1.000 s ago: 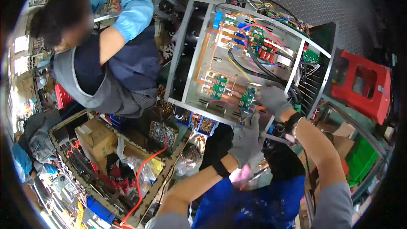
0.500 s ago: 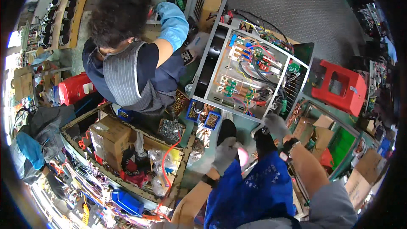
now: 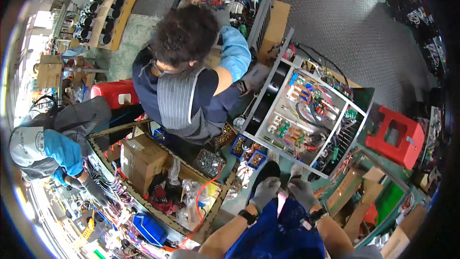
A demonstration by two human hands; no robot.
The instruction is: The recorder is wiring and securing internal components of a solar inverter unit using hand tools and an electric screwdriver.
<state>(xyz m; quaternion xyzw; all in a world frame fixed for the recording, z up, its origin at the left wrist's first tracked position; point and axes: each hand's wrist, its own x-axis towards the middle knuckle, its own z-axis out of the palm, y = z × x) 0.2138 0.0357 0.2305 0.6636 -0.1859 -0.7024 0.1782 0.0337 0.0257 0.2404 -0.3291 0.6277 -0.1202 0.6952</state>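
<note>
My left hand [image 3: 266, 194] and my right hand [image 3: 302, 194], both in grey gloves, are close together over my lap. The fingers of each look curled in; whatever they hold, if anything, is too small to make out. Beneath them lies my blue apron [image 3: 273, 232]. Just beyond my hands stands an open metal equipment chassis [image 3: 306, 158], apart from both gloves. Inside it are green circuit boards [image 3: 287, 129], red parts and black cables. Two small blue bins of screws, the nearer one [image 3: 257, 159] included, sit at its near left corner.
At left, a large open crate [image 3: 223, 206] holds a cardboard box [image 3: 141, 158], a tray of metal parts [image 3: 209, 163] and a red hose. A co-worker [image 3: 182, 81] bends over another chassis; a second person [image 3: 52, 148] is farther left. A red cover [image 3: 397, 139] lies at right.
My right hand has drawn back from the chassis edge and come in beside my left over the apron. The view has shifted, so the surroundings sit lower and farther right.
</note>
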